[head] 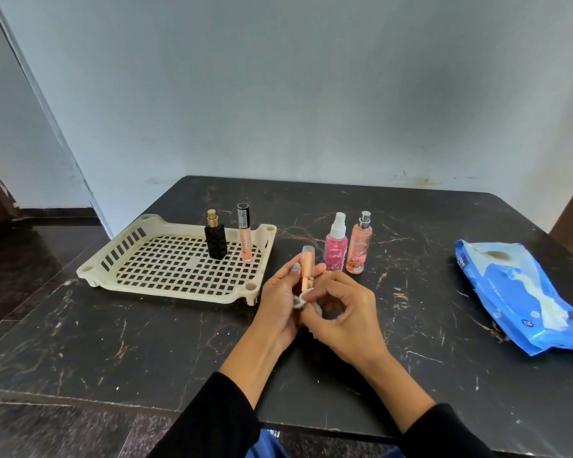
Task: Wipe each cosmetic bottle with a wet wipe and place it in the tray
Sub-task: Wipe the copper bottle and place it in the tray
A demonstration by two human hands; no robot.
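Though wipe [301, 300] half-hidden: L hand [278, 305] fingers round rose-gold bottle [306, 272], R hand [341, 312] pinching wipe.

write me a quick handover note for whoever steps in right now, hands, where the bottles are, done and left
Left hand grips the rose-gold bottle upright above the table.
Right hand pinches the wet wipe against the bottle's lower part.
Done: black perfume bottle and peach tube stand in the cream tray, back right part.
Left: finish wiping the held bottle and tray it; then the pink spray bottle and peach spray bottle, standing on the table right of the tray.
Blue wipes pack lies far right.
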